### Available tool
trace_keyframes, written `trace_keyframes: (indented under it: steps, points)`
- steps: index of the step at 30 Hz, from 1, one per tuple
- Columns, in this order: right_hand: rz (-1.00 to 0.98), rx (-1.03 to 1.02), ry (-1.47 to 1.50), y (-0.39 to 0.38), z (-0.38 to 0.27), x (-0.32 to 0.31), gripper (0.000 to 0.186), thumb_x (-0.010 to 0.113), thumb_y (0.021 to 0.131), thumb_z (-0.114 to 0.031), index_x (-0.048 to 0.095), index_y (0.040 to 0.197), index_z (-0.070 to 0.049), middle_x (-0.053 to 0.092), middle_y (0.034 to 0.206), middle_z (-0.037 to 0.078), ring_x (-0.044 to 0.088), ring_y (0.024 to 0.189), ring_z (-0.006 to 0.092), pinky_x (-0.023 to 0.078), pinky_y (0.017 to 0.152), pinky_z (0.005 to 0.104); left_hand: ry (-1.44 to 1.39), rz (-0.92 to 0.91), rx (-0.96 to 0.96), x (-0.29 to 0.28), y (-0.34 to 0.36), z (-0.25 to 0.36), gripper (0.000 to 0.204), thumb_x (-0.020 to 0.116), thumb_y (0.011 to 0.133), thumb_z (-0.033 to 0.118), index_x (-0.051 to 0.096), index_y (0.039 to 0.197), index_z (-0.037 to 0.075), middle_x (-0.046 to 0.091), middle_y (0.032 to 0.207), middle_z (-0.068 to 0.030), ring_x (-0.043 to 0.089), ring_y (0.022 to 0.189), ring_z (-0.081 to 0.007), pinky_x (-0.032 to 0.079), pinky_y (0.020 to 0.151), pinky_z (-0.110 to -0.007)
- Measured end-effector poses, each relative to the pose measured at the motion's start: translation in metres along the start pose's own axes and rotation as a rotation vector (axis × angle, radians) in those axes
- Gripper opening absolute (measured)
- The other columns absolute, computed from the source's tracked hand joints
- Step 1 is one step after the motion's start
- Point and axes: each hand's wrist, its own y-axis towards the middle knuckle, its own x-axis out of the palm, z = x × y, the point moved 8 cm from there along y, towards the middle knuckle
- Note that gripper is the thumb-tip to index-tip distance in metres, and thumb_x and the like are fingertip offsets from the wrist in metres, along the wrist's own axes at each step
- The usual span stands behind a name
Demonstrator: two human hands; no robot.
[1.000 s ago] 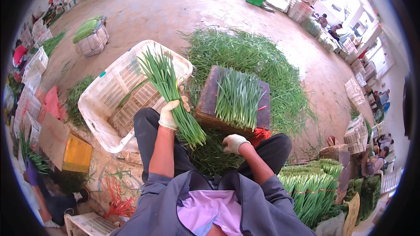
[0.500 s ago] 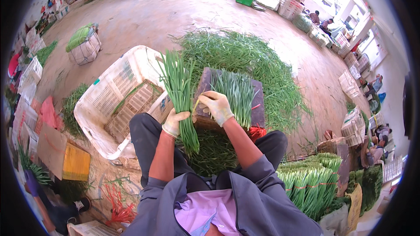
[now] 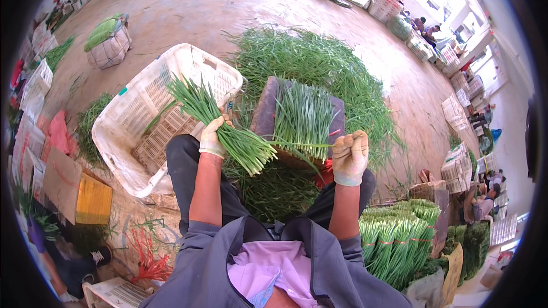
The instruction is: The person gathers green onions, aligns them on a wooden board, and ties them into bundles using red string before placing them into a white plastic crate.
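Withdrawn from the board, right hand (image 3: 350,157) pinches limp strands at centre frame; left hand (image 3: 213,137) grips light, floppy chive bunch (image 3: 220,122) mid-stem.

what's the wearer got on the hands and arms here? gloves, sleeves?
Both the left hand and the right hand wear thin, pale, close-fitting gloves ending at the wrist. The forearms are bare below grey sleeves pushed up toward the elbows. No watch, bands or markings show.

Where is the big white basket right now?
In the head view, the white plastic crate sits on the floor at the person's left, just beyond the left hand gripping a bunch of chives, beside the wooden block.
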Motion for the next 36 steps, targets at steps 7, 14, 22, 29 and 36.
trace_keyframes:
  steps: [7,14,22,29,36]
  points:
    - [-0.033,-0.119,0.254,0.002,-0.036,-0.01,0.016,0.053,0.102,-0.021,0.063,0.107,-0.009,0.064,0.082,0.002,0.059,0.074,0.0147,0.05,0.061,0.0261,0.142,0.096,0.122,-0.004,-0.002,0.014,0.037,0.059,0.091,0.006,0.056,0.128,0.006,0.062,0.093,-0.0039,0.062,0.075,-0.0188,0.054,0.07,-0.036]
    - [-0.29,0.677,-0.911,-0.017,0.028,0.042,0.021,0.061,0.088,-0.01,0.062,0.103,0.005,0.069,0.08,0.012,0.067,0.062,0.0173,0.052,0.055,0.0272,0.148,-0.026,0.139,0.008,-0.011,0.021,0.043,0.064,0.087,0.005,0.055,0.129,0.011,0.064,0.092,-0.0057,0.064,0.076,-0.0199,0.055,0.068,-0.037]
    - [-0.161,0.836,-0.514,-0.04,0.186,0.028,0.025,0.061,0.096,-0.024,0.063,0.105,0.0,0.051,0.068,-0.002,0.043,0.053,0.0055,0.032,0.046,0.0232,0.207,-0.199,0.005,0.048,-0.031,-0.014,0.043,0.067,0.084,0.003,0.058,0.126,0.004,0.067,0.089,-0.0057,0.066,0.073,-0.0203,0.056,0.067,-0.036]
    - [-0.154,0.203,-0.198,0.002,0.103,0.04,0.039,0.045,0.106,-0.034,0.062,0.089,-0.003,0.046,0.063,-0.001,0.038,0.054,0.0084,0.029,0.051,0.0244,0.233,-0.109,0.113,0.028,-0.022,0.005,0.038,0.067,0.087,0.003,0.06,0.124,0.003,0.067,0.089,-0.0054,0.064,0.072,-0.0177,0.054,0.066,-0.034]
    - [-0.181,-0.012,-0.185,0.015,0.06,0.057,0.04,0.05,0.104,-0.031,0.063,0.089,0.003,0.049,0.09,0.003,0.04,0.06,0.0094,0.036,0.059,0.027,0.402,-0.005,0.167,0.027,-0.012,-0.001,0.029,0.068,0.086,0.0,0.065,0.115,0.004,0.069,0.093,-0.0062,0.066,0.079,-0.0168,0.056,0.072,-0.033]
